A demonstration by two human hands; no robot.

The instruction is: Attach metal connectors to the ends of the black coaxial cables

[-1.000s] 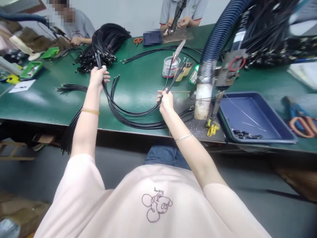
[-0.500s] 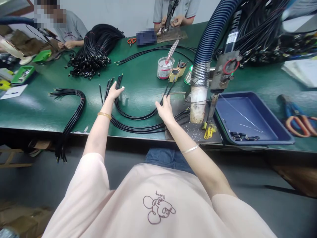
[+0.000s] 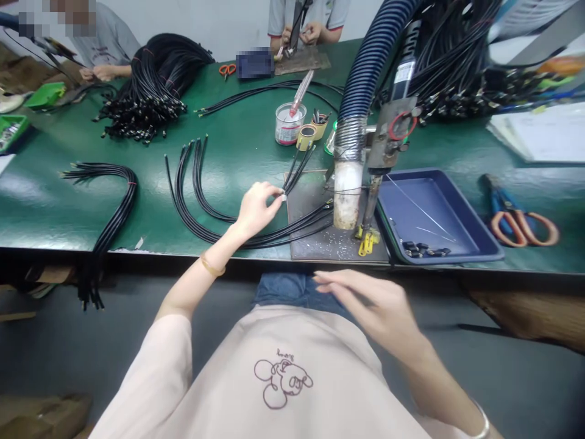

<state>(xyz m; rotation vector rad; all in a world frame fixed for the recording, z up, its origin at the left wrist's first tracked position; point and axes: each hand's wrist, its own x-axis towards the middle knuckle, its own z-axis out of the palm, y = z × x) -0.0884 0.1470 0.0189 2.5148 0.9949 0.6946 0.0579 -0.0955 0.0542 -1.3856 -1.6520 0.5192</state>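
Note:
On the green table lies a loose bunch of thin black cables (image 3: pixel 201 228), bent in a U with both sets of ends pointing away from me. My left hand (image 3: pixel 260 210) is closed at the right arm of the inner bend, thumb and fingers pinching the cables just below their ends. My right hand (image 3: pixel 375 302) is in front of the table edge, over my lap. Its fingers are stretched out, tips near each other, and I see nothing between them. Right of my left hand, more cable ends rest on a dark board (image 3: pixel 311 244) dotted with small bright specks.
A blue hose (image 3: pixel 379 61) and metal stand (image 3: pixel 388 143) rise beside a blue tray (image 3: pixel 439 213) with small black parts. Pliers (image 3: pixel 516 213), a tin (image 3: pixel 289 131), tied cables (image 3: pixel 119 210) and a big cable heap (image 3: pixel 155 73) lie around. Two people work across the table.
My left hand has moved from the left cable ends to the right side of the bend and closed there. My right hand has left the cables and drawn back toward me. The view has shifted right.

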